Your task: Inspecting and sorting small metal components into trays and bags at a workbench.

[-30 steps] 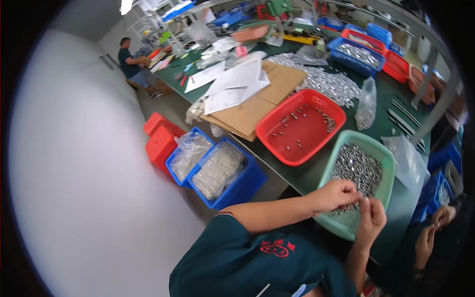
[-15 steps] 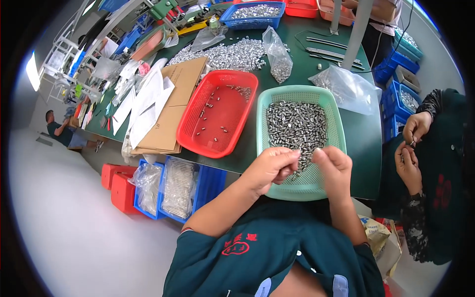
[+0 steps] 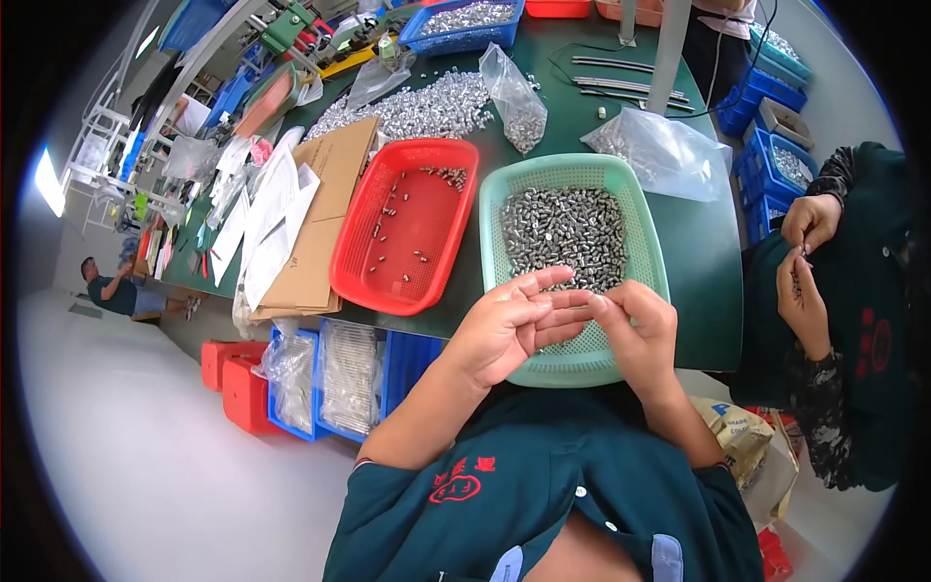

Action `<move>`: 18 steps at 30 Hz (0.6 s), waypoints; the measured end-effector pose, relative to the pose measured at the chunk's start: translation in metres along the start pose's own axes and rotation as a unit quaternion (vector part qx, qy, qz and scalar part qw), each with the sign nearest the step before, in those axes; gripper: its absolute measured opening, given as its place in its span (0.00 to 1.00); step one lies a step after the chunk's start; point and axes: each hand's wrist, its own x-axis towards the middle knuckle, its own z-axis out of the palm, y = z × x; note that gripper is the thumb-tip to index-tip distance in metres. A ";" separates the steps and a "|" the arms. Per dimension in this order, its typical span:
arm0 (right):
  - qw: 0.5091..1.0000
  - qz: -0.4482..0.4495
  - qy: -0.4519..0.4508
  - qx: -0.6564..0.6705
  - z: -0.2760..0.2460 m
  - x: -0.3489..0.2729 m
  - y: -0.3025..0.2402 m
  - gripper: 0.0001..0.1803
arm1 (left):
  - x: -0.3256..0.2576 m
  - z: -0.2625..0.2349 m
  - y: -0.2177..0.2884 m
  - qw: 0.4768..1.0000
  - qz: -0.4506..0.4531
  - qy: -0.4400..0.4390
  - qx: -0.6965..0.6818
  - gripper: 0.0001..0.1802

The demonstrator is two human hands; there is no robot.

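A pale green plastic basket [image 3: 653, 233] in front of me holds a heap of small, dark silver metal fittings [image 3: 562, 231]. Over its near end my left hand [image 3: 506, 322] is turned palm up with its fingers spread, and I see no fitting in it. Close beside those fingertips, my right hand [image 3: 635, 330] has thumb and forefinger pinched together. Whatever may be between them is hidden. To the left stands a red basket [image 3: 407, 238] with a few similar fittings scattered in it.
Cardboard [image 3: 315, 218] and papers lie left of the red basket. Beyond are a pile of shiny parts [image 3: 412, 109], clear bags [image 3: 669, 160], metal rods [image 3: 630, 82] and a blue bin [image 3: 461, 29]. Blue crates stand below the table. At right, a co-worker's hands [image 3: 810, 252] hold something small.
My left hand has opened from closed fingers to a spread, upturned palm. My right hand has moved slightly left, nearer its fingertips. The whole view has shifted a little.
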 end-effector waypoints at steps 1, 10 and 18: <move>1.000 0.000 0.002 0.001 0.000 0.000 0.000 0.08 | -0.002 -0.002 0.001 1.000 -0.001 0.000 0.002 0.20; 0.999 -0.009 0.007 0.037 0.009 -0.003 -0.006 0.06 | -0.005 -0.017 -0.012 0.998 0.009 -0.017 -0.064 0.22; 0.981 -0.171 0.024 -0.085 0.013 0.000 0.000 0.06 | -0.007 0.002 -0.017 0.995 0.027 0.057 0.083 0.24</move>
